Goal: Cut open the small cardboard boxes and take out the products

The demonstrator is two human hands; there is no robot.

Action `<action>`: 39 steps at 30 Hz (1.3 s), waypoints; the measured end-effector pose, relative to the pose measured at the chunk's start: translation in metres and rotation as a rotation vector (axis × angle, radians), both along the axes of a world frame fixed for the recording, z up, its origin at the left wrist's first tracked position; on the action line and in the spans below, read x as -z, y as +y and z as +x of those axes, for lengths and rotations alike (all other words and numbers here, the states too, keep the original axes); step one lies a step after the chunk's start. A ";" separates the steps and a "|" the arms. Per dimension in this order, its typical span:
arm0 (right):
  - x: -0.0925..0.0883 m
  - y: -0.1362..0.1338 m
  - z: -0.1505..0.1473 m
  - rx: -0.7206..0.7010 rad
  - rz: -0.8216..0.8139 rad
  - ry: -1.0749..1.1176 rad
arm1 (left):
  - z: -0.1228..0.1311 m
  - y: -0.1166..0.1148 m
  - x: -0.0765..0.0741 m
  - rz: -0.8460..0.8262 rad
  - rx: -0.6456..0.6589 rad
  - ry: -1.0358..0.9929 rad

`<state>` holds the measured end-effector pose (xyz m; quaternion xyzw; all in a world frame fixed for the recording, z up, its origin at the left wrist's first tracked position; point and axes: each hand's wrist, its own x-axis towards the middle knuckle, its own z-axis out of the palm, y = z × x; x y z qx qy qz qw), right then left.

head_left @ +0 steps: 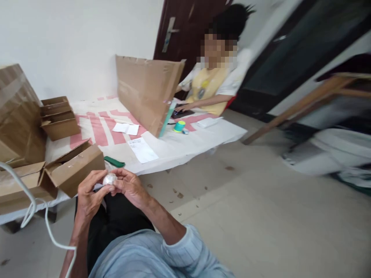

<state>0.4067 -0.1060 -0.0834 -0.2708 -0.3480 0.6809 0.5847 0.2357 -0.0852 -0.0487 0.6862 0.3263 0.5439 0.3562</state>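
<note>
A small, shiny whitish round object (pixel 109 179) is held between both hands at the near edge of the table. My left hand (pixel 92 190) pinches it from the left with thumb and fingers. My right hand (pixel 129 186) grips it from the right, fingertips closed on it. Just beyond the hands a dark green item (pixel 114 161) lies on the cloth. An open cardboard box (pixel 77 170) stands beside my left hand. What the round object is made of cannot be made out.
Cardboard boxes (pixel 17 116) crowd the left. A large carton (pixel 147 90) stands on the white and red cloth (pixel 174 148), near papers (pixel 142 150) and a teal and yellow roll (pixel 179 126). Behind it sits a person (pixel 210 85). A white cable (pixel 48 227) hangs at the lower left.
</note>
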 end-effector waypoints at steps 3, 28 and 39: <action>0.004 0.001 0.007 -0.010 -0.022 0.035 | 0.003 0.009 0.003 0.125 0.050 0.041; 0.109 0.128 0.291 0.989 -0.040 -1.270 | -0.120 0.028 0.009 0.130 -0.723 0.299; 0.099 0.136 0.265 1.034 0.245 -1.463 | -0.110 0.026 0.021 -0.030 -0.621 0.342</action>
